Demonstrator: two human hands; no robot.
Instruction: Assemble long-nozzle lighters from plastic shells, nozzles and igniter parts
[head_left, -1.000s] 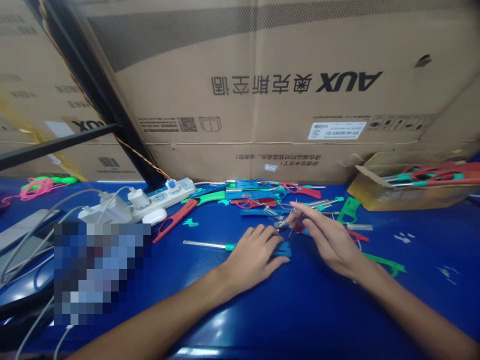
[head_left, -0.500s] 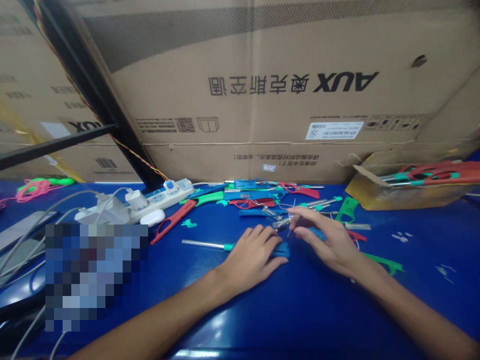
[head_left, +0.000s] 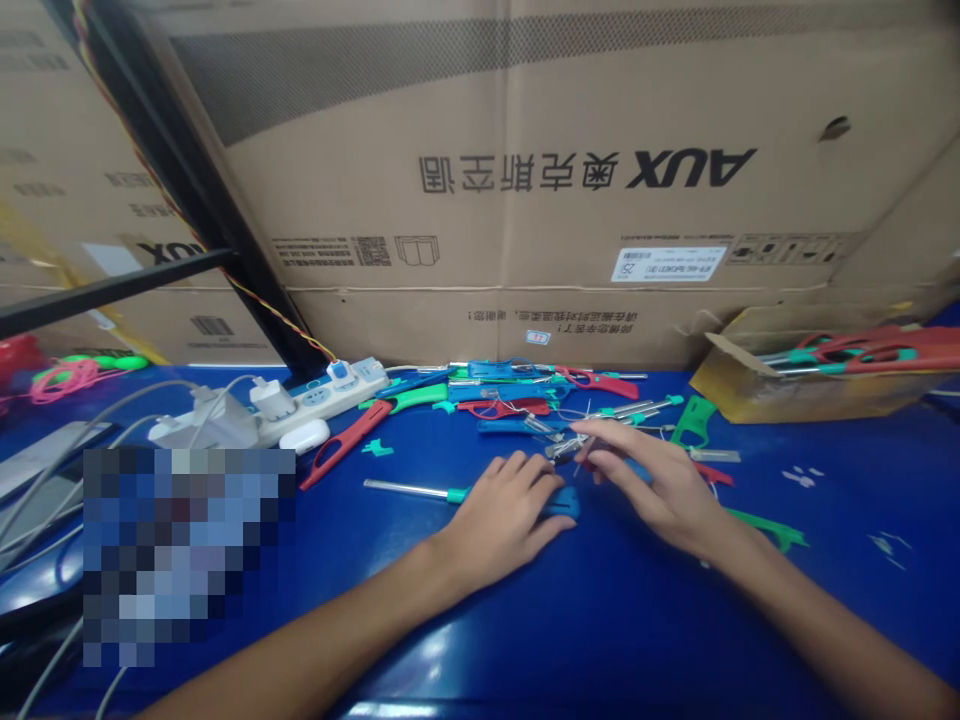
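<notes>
My left hand (head_left: 504, 515) lies closed over the blue handle of a lighter-like tool (head_left: 409, 489), whose silver rod with a teal collar points left on the blue table. To its right, my right hand (head_left: 645, 475) has thumb and forefinger brought together at a thin pale piece (head_left: 581, 455); what exactly it is stays too small to tell. Beyond the fingertips sit small clear parts with thin wires (head_left: 559, 443). A red handle (head_left: 536, 408) and a blue handle (head_left: 501, 427) lie behind my hands.
A cardboard box (head_left: 810, 397) holding red handles with rods stands at the right. At the left are a white power strip (head_left: 330, 395) with plugs, a red handle (head_left: 346, 445) and cables. Green pieces (head_left: 772, 525) lie right of my right hand. A large carton (head_left: 525, 250) stands behind.
The thumb and forefinger of my right hand have drawn closer together, slightly to the left. My left hand stays on the blue handle. Something red has appeared at the far left edge.
</notes>
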